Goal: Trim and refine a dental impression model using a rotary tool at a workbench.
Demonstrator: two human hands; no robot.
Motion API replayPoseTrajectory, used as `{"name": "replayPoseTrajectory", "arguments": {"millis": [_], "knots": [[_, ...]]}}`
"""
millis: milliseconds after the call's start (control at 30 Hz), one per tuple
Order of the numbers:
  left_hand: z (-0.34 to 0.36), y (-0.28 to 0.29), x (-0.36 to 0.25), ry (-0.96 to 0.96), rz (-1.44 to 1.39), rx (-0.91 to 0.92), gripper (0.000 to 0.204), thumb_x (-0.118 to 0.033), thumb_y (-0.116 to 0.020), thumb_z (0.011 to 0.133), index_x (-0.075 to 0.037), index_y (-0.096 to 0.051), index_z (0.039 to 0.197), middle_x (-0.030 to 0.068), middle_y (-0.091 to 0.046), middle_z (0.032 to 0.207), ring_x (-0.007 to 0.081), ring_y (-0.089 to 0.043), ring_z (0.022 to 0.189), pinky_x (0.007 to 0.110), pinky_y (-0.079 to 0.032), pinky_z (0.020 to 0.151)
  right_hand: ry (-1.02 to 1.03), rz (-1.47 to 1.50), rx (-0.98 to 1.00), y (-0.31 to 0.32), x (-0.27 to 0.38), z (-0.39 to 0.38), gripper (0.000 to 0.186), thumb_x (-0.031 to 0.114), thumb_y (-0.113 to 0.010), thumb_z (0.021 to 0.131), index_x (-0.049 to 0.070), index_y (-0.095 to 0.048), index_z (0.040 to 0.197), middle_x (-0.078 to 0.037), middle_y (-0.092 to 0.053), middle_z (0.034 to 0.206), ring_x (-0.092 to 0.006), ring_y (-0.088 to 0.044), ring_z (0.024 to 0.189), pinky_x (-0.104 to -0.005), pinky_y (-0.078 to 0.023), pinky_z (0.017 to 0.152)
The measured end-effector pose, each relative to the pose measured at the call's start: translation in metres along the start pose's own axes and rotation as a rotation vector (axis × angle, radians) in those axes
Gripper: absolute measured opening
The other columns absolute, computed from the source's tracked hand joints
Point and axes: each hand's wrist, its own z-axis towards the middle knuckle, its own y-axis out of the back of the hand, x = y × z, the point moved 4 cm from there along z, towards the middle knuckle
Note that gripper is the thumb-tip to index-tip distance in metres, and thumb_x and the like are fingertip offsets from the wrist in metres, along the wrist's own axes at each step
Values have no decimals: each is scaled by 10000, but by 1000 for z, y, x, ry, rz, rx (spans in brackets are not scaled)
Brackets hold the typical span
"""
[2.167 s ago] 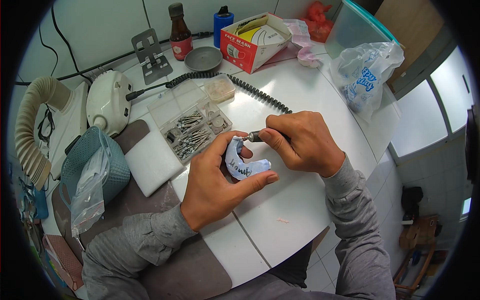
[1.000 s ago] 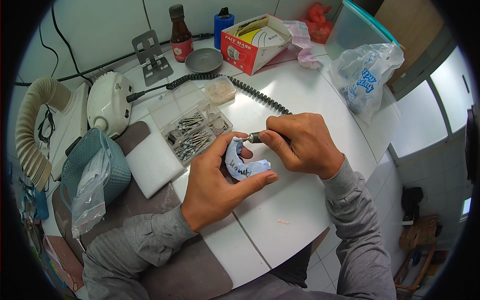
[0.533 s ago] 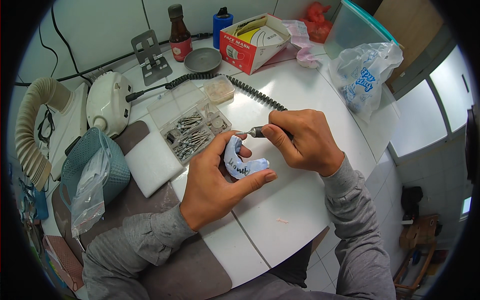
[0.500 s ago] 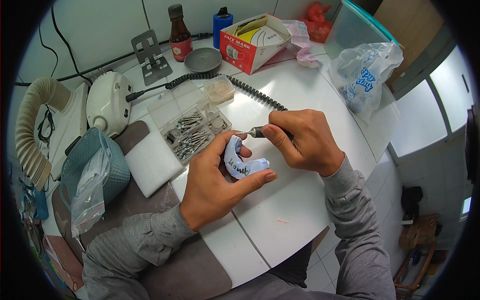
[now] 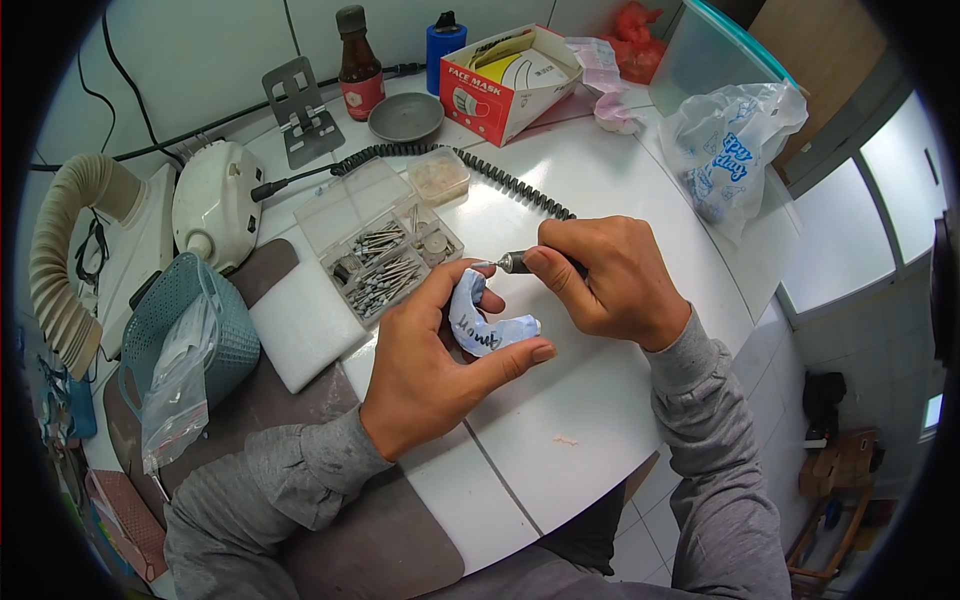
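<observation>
My left hand is closed round a pale blue, horseshoe-shaped dental cast with dark handwriting on it. Its thumb lies along the lower arm of the cast, and the index finger reaches up beside the upper end. In my right hand is a rotary handpiece, a dark, slim tool with a metal nose. The thin bur at its front is level with my left index fingertip, just above the cast's upper end. Whether bur and cast touch, I cannot tell.
A divided clear box of burs lies open beyond my left hand. A coiled cord runs from the white control unit. Left are a blue basket, white foam pad and ribbed hose. A mask box stands behind.
The cast has tilted very slightly in my left hand. Both hands otherwise stay in nearly the same place, with the handpiece still at the cast's upper end.
</observation>
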Motion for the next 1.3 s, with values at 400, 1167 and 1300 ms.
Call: {"name": "replayPoseTrajectory", "arguments": {"millis": [400,1167,1300], "knots": [[0,0,-1,-1,1,8,767,-329,-1038,818,61,-634,1342,61,-666,1035,109,-673,892,260,-586,769,20,-12,-3,0,1,0,382,375,-692,1071,109,-701,798,-107,-641,634,-344,-627,548,-460,-444,534],[-1,1,-7,114,88,119,769,-105,-978,881,41,-525,1485,59,-613,1202,128,-676,1072,276,-620,924,-4,-4,18,0,-1,0,377,372,-695,1069,105,-717,804,-108,-646,634,-343,-627,547,-459,-441,529],[0,1,0,-15,29,5,774,-345,-1038,816,64,-633,1333,66,-670,1023,116,-677,887,265,-586,775,4,2,4,0,-1,1,378,375,-695,1070,106,-719,805,-108,-647,635,-342,-628,548,-457,-440,528]]}}
